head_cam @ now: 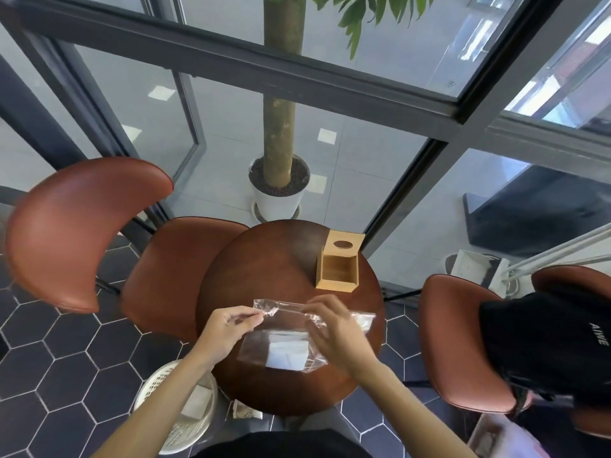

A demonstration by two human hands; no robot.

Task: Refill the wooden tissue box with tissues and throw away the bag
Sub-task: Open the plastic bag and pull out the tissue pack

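Table far side: the wooden tissue box [338, 272] stands at the right of the round table [264, 276], its top open toward the viewer, with its lid [345, 244] leaning behind it.
Table left half: bare wood, open to reach.
Near edge: the clear bag [297, 338] spans the middle, gripped at its top by the left hand [228, 330] and right hand [334, 328].
Between bag and box: a narrow bare strip.
Left flank: a brown chair [172, 276] touches the table rim.
Right flank: a second brown chair [463, 338], set apart.
Floor, near left: a white basket [185, 411] just beside the table, open-topped.

Both hands [228, 328] [334, 332] pinch the clear bag [284, 328] above the table [264, 272].
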